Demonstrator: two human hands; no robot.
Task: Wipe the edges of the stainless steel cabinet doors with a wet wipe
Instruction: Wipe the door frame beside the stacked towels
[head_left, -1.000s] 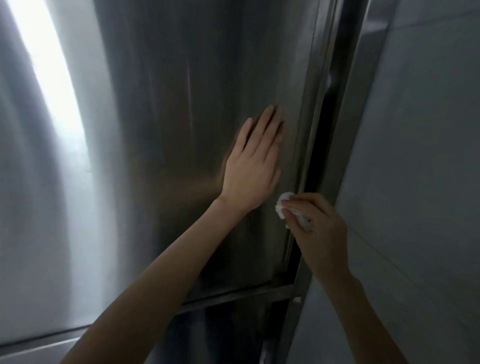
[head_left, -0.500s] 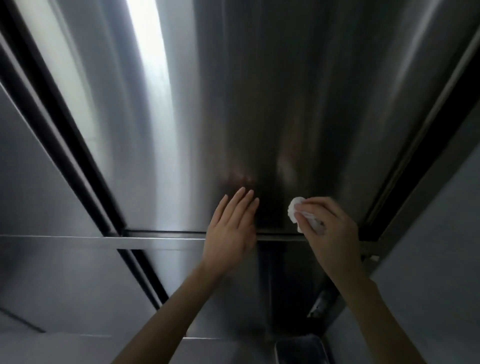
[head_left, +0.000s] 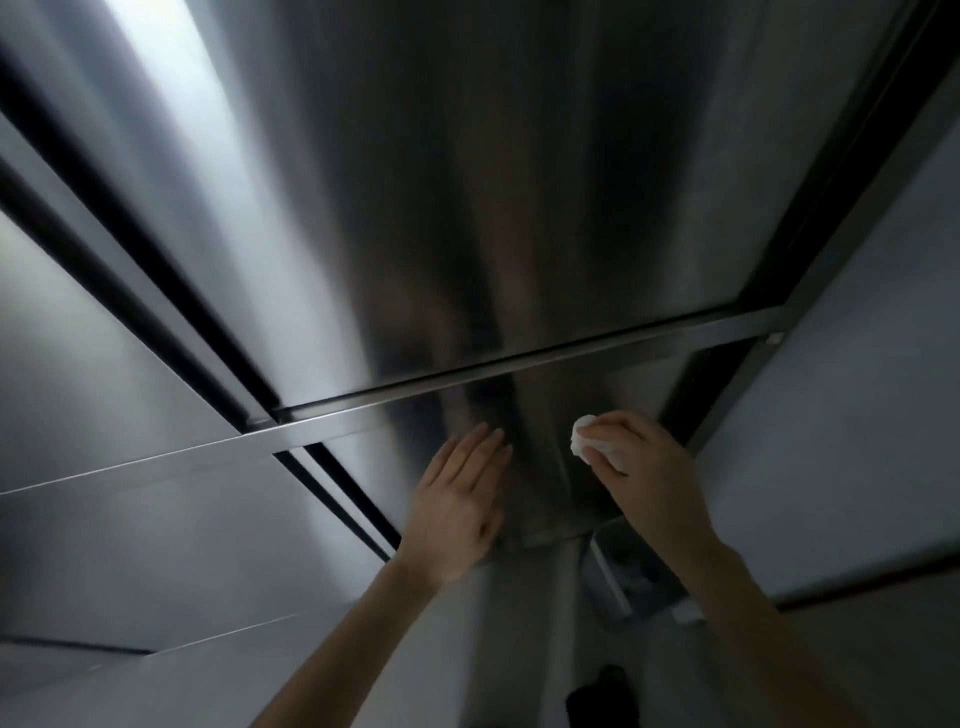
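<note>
Left seam: a dark vertical gap (head_left: 332, 478) ran beside the lower cabinet door (head_left: 540, 410), well apart from the wipe.
Left hand: the left hand (head_left: 457, 499) lay flat on the door face, fingers straight and holding nothing, which made a useful brace.
Wet wipe: the wet wipe (head_left: 589, 441) was bunched against the door, just below the horizontal rail (head_left: 519, 371).
Right hand: the right hand (head_left: 649, 467) pinched the wipe in curled fingers.
Technique: he would probably do best to fold the wipe over the lip and drag it steadily along the rail, then down the door's right edge (head_left: 670, 400).

Setting: likely a commercial kitchen. Evidence: tall brushed stainless steel cabinet doors (head_left: 467, 208) with dark seams (head_left: 813, 213) (dim light), grey wall (head_left: 857, 389) close alongside.
</note>
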